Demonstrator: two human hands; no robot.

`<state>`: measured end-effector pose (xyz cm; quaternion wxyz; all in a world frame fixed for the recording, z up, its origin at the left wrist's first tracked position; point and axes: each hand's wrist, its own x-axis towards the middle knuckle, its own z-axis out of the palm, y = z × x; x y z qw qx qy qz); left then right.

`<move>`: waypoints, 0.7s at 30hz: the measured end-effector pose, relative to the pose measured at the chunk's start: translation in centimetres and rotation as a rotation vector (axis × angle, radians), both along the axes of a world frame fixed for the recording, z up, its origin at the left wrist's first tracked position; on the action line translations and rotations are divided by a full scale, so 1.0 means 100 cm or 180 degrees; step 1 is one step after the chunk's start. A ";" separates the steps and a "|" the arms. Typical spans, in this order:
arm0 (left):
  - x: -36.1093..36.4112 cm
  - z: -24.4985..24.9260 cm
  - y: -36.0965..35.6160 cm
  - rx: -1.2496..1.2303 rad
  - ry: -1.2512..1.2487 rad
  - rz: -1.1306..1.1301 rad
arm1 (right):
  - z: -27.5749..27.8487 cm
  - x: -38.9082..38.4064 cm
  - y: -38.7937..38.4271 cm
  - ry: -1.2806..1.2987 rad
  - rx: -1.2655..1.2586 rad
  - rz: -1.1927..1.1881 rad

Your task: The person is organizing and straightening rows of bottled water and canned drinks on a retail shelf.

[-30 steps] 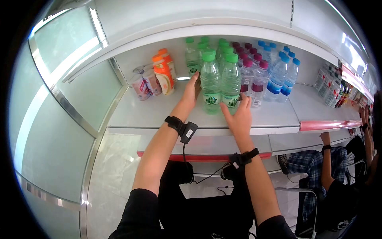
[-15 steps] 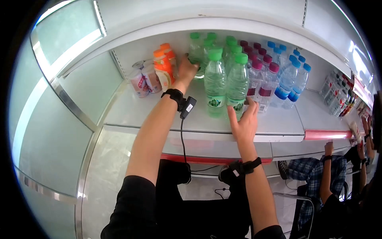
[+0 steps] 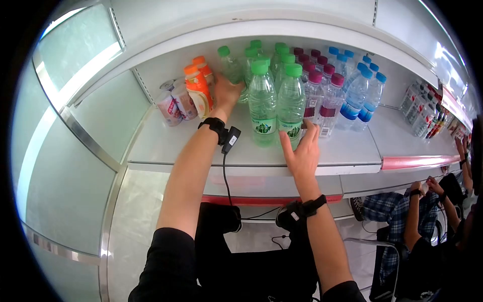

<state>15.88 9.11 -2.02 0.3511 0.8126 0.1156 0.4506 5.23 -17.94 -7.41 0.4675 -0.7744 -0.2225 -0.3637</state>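
Note:
My left hand (image 3: 226,93) is closed around a clear green water bottle (image 3: 230,66) with a green cap, toward the back of the shelf. The bottle leans left, and my fingers hide its lower part. At the front, my right hand (image 3: 303,150) has its thumb and fingers about the lower part of another green-capped water bottle (image 3: 291,98), which stands upright. Beside that one stands a matching bottle (image 3: 262,98). More green-capped bottles (image 3: 279,60) are lined up behind. Just left of my left hand are orange-capped bottles (image 3: 197,88).
Shrink-wrapped cans (image 3: 170,105) stand at the left of the white shelf (image 3: 211,148). Magenta-capped bottles (image 3: 330,100) and blue-capped bottles (image 3: 371,98) fill the right. Farther right are packed bottles (image 3: 422,118) and a seated person (image 3: 402,211). An upper shelf edge (image 3: 261,30) overhangs.
The bottle in my left hand has shifted left, away from its neighbours, and now tilts. My right hand keeps its place at the front bottle. The view has swung slightly.

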 end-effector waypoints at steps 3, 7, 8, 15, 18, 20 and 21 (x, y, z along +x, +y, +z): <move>-0.009 0.002 -0.012 0.0033 0.0158 0.0168 | -0.001 0.001 -0.001 -0.0114 -0.0038 -0.0060; -0.032 0.001 -0.026 -0.0220 0.0399 0.0095 | -0.003 0.001 0.000 0.0029 0.0055 -0.0038; -0.030 -0.006 -0.023 -0.0031 0.0102 0.0180 | -0.004 0.002 -0.001 0.0125 0.0086 -0.0011; -0.085 -0.002 -0.047 0.0242 -0.0319 0.0065 | 0.000 -0.002 -0.004 0.0190 0.0190 0.0023; -0.118 -0.001 -0.060 -0.0147 -0.0074 -0.0002 | 0.001 -0.004 -0.004 0.0276 0.0235 0.0047; -0.134 -0.010 -0.059 -0.0336 -0.0170 -0.0161 | -0.002 -0.001 -0.004 0.0124 0.0277 0.0011; -0.141 -0.018 -0.059 -0.0304 -0.0312 -0.0131 | -0.002 0.000 -0.004 -0.0021 0.0305 -0.0006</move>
